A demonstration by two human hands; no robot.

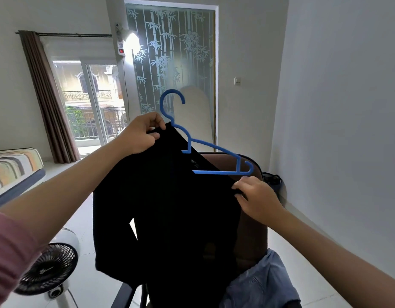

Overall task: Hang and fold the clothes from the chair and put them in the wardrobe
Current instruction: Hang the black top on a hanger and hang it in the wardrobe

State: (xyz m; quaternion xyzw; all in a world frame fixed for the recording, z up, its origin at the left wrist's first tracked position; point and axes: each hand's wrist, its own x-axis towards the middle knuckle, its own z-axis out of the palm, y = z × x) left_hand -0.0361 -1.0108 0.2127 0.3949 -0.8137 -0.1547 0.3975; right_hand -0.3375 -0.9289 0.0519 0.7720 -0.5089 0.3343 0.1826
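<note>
- Left hand (141,135) pinches the black garment (170,207) at its collar, beside the hanger's neck.
- The blue hanger (211,146) tilts, hook up, bar sloping down to the right (half inside the garment).
- Right hand (257,200) pinches the soft, limp shoulder edge; it should slide on easily, held above the chair (252,236).

Pink ribbed sleeve (7,252) pushed up left forearm, right forearm bare
</note>
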